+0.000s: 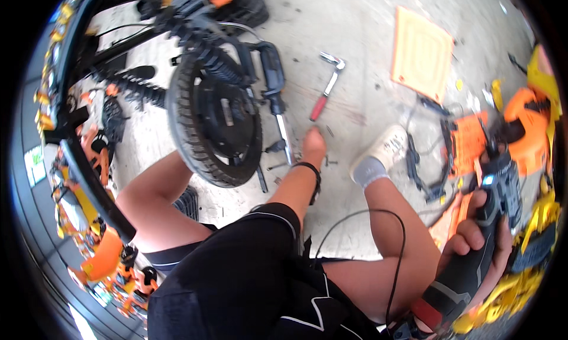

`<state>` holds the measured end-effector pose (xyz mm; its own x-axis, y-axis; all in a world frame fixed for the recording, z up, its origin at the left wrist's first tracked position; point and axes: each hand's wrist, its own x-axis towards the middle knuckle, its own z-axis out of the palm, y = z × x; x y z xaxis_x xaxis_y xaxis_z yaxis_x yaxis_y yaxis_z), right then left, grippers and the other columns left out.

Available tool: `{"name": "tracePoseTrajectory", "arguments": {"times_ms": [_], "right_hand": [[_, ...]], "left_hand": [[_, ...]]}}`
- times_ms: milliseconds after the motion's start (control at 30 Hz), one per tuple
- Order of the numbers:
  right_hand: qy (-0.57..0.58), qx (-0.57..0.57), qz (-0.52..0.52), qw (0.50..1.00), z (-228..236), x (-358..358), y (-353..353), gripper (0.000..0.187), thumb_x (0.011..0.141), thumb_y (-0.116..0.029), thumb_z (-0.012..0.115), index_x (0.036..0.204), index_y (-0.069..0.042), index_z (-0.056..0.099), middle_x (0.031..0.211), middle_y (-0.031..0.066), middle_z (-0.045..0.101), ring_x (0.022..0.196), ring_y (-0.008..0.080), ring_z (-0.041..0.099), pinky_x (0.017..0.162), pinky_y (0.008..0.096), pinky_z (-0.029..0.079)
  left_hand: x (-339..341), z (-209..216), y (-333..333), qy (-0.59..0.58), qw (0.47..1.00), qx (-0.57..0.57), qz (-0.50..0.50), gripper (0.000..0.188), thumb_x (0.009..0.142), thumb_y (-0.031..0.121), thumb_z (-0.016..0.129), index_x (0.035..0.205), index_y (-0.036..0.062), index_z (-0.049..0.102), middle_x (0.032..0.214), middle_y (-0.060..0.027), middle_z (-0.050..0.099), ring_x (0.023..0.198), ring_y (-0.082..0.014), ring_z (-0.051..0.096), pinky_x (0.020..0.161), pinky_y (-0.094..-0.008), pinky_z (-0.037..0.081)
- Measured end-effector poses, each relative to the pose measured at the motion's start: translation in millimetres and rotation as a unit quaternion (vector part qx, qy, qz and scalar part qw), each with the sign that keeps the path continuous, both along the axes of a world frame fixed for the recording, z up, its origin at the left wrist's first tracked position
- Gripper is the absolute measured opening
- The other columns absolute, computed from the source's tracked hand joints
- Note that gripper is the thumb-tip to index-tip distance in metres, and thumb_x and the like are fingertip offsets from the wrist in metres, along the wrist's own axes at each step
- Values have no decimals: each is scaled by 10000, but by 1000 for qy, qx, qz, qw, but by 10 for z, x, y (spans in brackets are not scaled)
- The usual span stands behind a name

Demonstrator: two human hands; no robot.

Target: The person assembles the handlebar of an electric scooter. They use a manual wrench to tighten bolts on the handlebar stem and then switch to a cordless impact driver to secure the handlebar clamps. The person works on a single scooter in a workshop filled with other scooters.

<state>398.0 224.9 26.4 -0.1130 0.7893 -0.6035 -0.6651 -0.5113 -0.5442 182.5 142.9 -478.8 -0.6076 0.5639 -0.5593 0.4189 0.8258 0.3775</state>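
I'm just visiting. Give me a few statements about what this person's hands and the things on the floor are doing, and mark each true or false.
1. The right hand grips a dark cordless power tool. True.
2. The left hand holds the red-handled wrench. False: the wrench lies on the floor, apart from that hand.
3. A black wheel stands left of the left hand. True.
4. The orange panel leans on the wheel. False: it lies flat on the floor, far right.

Matt black rubber tyre (183, 133); rough grey concrete floor (349, 50); matt plastic power tool (479, 245); shiny metal wrench (329, 83).
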Motion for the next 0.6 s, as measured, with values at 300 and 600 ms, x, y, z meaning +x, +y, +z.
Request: {"name": "tracePoseTrajectory", "arguments": {"times_ms": [300,600], "right_hand": [[-33,22,92,995,-149,-122,73,442,1010,-220,552,1336,61,451,1162,143,637,783,143,583,691,269,568],[-107,289,70,949,122,-457,-279,376,976,-278,572,1233,-9,623,811,36,641,745,147,607,684,262,514]], "left_hand": [[276,929,-322,-153,978,-65,-123,319,914,165,529,1116,-56,640,1162,-298,656,1108,-444,638,959,-482,518],[-349,3884,-859,-380,864,173,-282,315,960,231,626,1084,-47,544,943,-141,685,795,-184,688,679,-339,564]]}}
